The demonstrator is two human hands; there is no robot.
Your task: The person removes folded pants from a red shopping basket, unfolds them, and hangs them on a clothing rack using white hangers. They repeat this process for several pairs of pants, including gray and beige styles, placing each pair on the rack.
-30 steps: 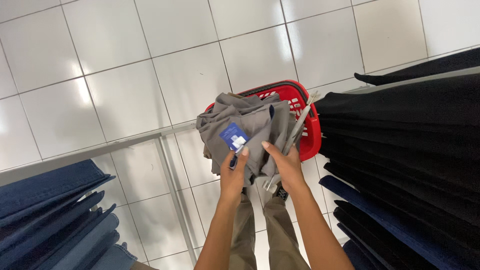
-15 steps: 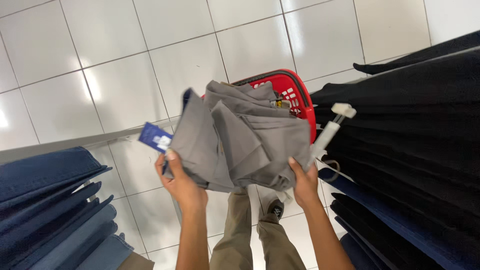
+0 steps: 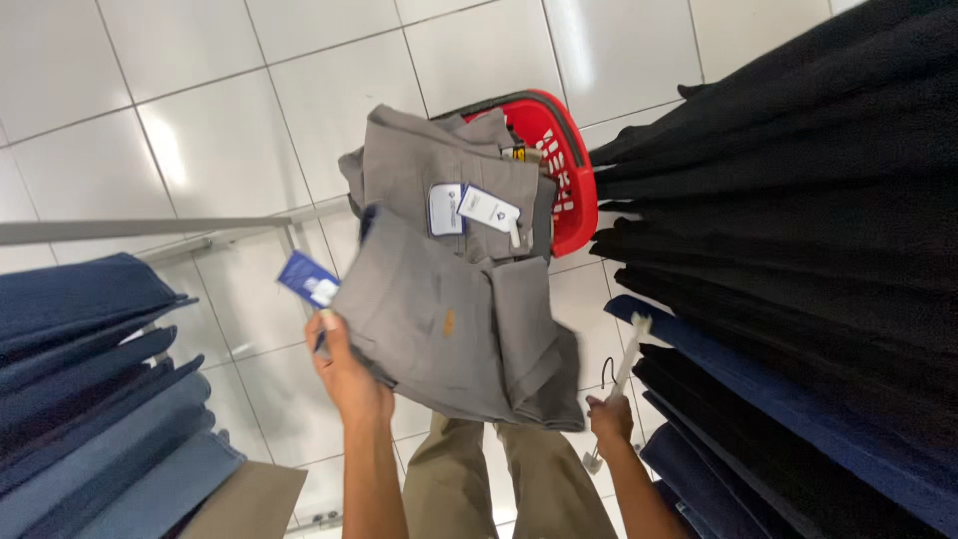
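Grey folded trousers (image 3: 454, 334) fill the middle of the head view, the only view I have, and I see my left hand (image 3: 349, 371) gripping their left edge, fingers curled under the cloth and thumb over it, just below a blue tag (image 3: 307, 280) that sticks out at the upper left corner of the fold. My right hand (image 3: 611, 417) sits at the lower right corner of the garment, fingers closed around a white hanger (image 3: 629, 351) that points up along the right edge. Beyond the trousers, more grey garments (image 3: 444, 175) with white tags lie piled in a red basket (image 3: 561, 165) on the tiled floor (image 3: 200, 130). Dark clothes (image 3: 798, 230) hang along the right edge of the view, blue clothes (image 3: 85, 379) along the left, with a metal rail (image 3: 140, 231) above them. I judge that the step in hand is pairing the folded trousers with the hanger; the next move, as I read it, calls for bringing the hanger to the waistband while my left hand keeps the fold from slipping open.
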